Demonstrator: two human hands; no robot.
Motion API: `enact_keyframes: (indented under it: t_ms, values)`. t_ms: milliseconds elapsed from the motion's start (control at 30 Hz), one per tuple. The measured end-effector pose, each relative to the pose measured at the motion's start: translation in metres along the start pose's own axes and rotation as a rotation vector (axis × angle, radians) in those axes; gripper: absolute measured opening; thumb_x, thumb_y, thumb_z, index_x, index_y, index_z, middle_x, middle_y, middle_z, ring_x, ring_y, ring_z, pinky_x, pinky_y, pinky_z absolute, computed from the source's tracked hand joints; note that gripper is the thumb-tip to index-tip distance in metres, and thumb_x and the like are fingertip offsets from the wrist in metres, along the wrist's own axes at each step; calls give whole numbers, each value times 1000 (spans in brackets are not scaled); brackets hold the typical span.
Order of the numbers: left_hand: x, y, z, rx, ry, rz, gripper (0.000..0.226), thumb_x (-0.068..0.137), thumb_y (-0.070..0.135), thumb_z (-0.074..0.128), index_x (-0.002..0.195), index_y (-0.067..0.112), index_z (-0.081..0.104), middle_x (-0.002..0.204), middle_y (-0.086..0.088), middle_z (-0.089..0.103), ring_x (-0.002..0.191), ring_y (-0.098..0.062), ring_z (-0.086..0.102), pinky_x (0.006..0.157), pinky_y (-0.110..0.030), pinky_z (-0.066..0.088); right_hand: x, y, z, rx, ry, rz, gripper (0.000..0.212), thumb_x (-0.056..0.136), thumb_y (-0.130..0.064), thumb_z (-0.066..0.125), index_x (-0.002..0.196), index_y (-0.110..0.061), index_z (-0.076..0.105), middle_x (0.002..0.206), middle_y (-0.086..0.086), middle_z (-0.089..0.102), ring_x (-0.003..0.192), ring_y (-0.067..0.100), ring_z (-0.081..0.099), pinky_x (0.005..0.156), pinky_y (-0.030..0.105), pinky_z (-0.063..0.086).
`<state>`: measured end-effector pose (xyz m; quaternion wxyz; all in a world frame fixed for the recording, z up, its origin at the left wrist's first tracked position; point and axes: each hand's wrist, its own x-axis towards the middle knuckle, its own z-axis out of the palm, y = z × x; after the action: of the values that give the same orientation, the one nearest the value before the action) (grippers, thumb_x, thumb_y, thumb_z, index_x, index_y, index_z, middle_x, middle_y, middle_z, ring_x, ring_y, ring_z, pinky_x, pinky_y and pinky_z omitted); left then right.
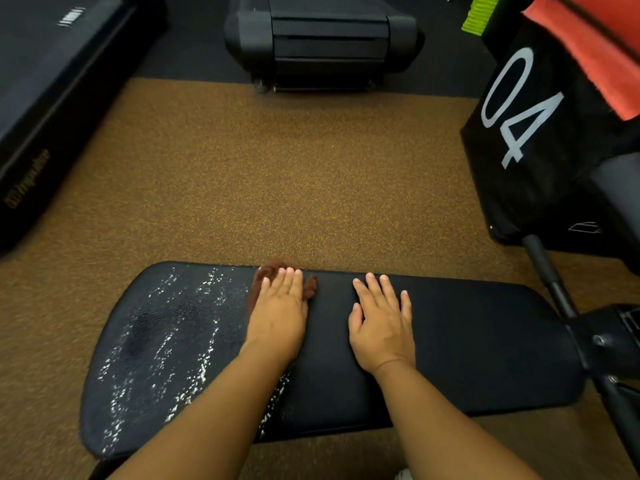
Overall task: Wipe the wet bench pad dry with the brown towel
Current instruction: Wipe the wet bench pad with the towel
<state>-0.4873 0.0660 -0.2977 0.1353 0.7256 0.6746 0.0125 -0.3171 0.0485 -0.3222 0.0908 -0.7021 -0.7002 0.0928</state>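
Brown towel (259, 279) apparently pinned under flat left hand (281, 311); right hand (381, 323) fingers spread on bench pad (467, 341).

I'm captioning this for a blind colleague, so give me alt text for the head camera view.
A person's left hand presses a brown towel flat on a black bench pad, whose left half glistens with water droplets. The right hand rests flat on the dry right half, above speckled brown floor.

left hand (278, 315): flat, palm down, fingers straight | right hand (381, 322): flat, fingers spread | forearms extended forward
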Motion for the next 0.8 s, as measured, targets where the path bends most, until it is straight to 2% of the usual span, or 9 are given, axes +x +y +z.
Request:
enact_keyframes:
  t_ms: [100,167,233,400,500,567,667,733,800]
  values:
    - [7,27,4,-122,-7,68,53,103,30,26,152,12,17,160,-4,17,149,-16,9,119,-34,-2,0,-1,0,-3,-1,6,62,88,-41,9,144,-29,34,156,-7,23,145,12,7,117,44,0]
    - [12,31,7,-99,-20,199,52,103,29,28,151,14,19,159,-1,22,148,-14,12,119,-33,-1,0,0,1,-4,4,5,62,88,-41,11,143,-29,36,155,-7,25,145,12,8,117,45,1]
    - [19,18,5,-73,-7,243,50,102,28,30,150,16,22,157,0,28,146,-13,17,119,-31,1,1,0,1,-4,5,4,61,88,-41,11,143,-29,36,155,-7,25,145,12,9,117,45,1]
    - [20,-26,-8,-40,92,60,42,101,26,35,141,16,40,143,-2,48,136,-17,37,119,-34,11,-1,1,0,6,0,-4,60,89,-41,12,144,-28,35,155,-6,25,145,13,8,117,45,1]
    - [23,-11,-16,-82,82,-29,35,101,27,33,130,14,49,131,-9,57,127,-25,43,114,-36,20,0,0,1,-3,0,-3,58,90,-39,14,143,-28,36,155,-6,26,145,14,10,117,46,3]
    - [25,15,-15,-122,41,34,37,102,28,33,134,14,47,138,-11,51,132,-28,37,112,-35,22,1,1,1,-17,-8,-1,59,90,-39,13,144,-28,35,155,-6,25,145,14,9,117,46,2]
    - [23,29,-5,-63,-30,227,47,102,26,31,147,11,29,154,-8,33,145,-20,22,119,-32,7,1,1,1,-13,-4,-2,60,89,-40,13,143,-29,36,155,-7,26,145,13,9,117,45,2]
    - [18,11,-4,5,-40,214,51,102,24,31,150,9,22,157,-7,27,147,-17,18,119,-33,3,1,2,1,-5,3,-5,60,89,-40,13,143,-29,36,155,-7,26,145,13,10,117,45,2]
    - [9,-11,-7,49,-18,121,51,101,22,29,150,9,21,157,-7,26,147,-17,17,119,-34,2,1,2,1,1,4,-5,59,89,-40,14,143,-29,36,155,-6,26,145,13,10,117,45,2]
